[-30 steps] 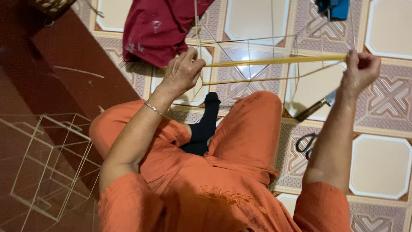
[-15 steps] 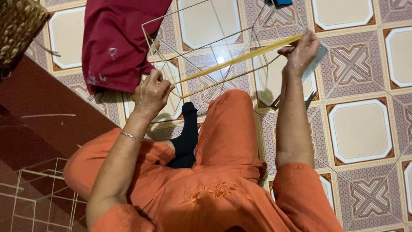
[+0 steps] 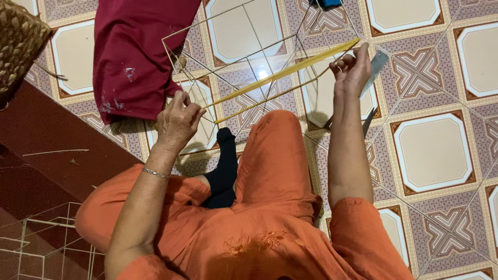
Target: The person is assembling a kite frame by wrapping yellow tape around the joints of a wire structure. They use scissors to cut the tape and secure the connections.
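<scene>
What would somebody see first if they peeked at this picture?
Probably the bright yellow strip, stretched slantwise across the middle between the left hand and the right hand. Right behind it is a thin wire frame, shaped like a box, on the patterned tile floor. A dark red cloth lies at the top left, and orange clothes fill the bottom.

Left hand [image 3: 177, 122] pinches one end of a long yellow strip [image 3: 282, 72]; right hand [image 3: 351, 70] grips the other end, pulled taut across a thin wire frame [image 3: 233, 57] over the patterned tile floor [image 3: 436, 150]. Dark red cloth [image 3: 135, 52] lies beside the frame. Woven basket [image 3: 18, 44] at the floor's far left edge.
</scene>
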